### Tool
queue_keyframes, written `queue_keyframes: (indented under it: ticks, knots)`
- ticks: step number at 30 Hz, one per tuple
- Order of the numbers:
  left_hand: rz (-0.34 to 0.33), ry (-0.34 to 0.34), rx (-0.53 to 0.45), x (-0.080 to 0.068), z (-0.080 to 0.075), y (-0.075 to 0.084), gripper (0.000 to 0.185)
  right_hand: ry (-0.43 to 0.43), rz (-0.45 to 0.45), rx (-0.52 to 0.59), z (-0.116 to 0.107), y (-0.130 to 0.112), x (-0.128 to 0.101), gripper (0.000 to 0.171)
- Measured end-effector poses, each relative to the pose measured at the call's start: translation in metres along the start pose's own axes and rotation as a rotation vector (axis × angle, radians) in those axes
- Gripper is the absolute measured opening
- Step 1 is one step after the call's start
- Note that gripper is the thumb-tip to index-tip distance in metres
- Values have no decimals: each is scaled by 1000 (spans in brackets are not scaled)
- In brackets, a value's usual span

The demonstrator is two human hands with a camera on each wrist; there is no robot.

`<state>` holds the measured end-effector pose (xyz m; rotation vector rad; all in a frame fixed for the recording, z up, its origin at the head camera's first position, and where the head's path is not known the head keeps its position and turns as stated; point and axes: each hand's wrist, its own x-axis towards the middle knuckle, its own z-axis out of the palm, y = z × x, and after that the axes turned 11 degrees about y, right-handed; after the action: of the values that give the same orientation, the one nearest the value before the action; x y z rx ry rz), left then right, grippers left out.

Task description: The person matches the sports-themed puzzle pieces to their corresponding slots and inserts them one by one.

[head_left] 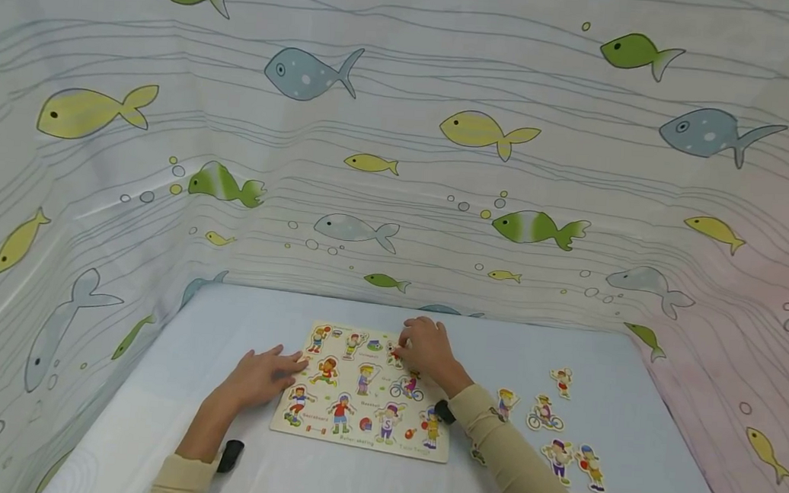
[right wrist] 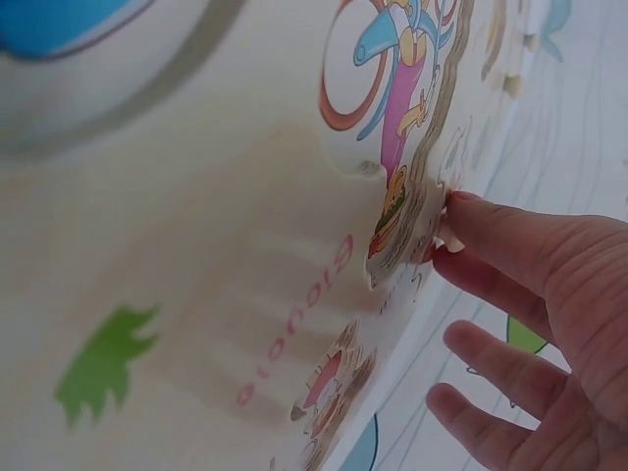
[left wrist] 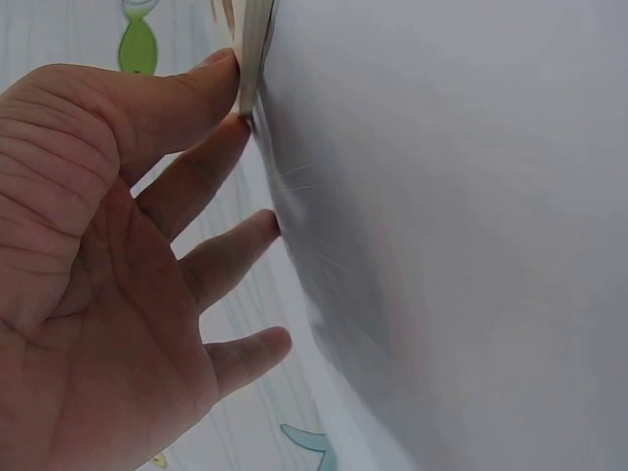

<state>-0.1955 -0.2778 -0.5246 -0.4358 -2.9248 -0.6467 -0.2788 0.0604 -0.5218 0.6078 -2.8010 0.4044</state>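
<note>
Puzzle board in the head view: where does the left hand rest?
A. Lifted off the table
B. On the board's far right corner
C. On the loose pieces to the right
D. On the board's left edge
D: the left hand lies flat with fingertips against the left edge of the puzzle board.

Head view high, looking down; wrist views close, all sharing puzzle board (head_left: pixel 364 389).
</note>
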Motion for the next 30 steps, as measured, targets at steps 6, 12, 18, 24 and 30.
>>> queue_keyframes:
  ticks: [6, 12, 18, 24, 30]
  knots:
    - [-7, -12, -7, -1, -1, 3, 40, 0, 10, 20, -7, -1, -4, 18]
    - [-2, -8, -14, -1, -4, 7, 39, 7, 30, 5, -15, 0, -7, 19]
    - [8, -8, -6, -1, -5, 7, 40, 10, 31, 17, -25, 2, -11, 21]
    - [10, -8, 3, -1, -5, 7, 39, 27, 22, 5, -30, 6, -15, 24]
    - [0, -7, 13, -1, -5, 7, 38, 61, 21, 20, -35, 16, -19, 23]
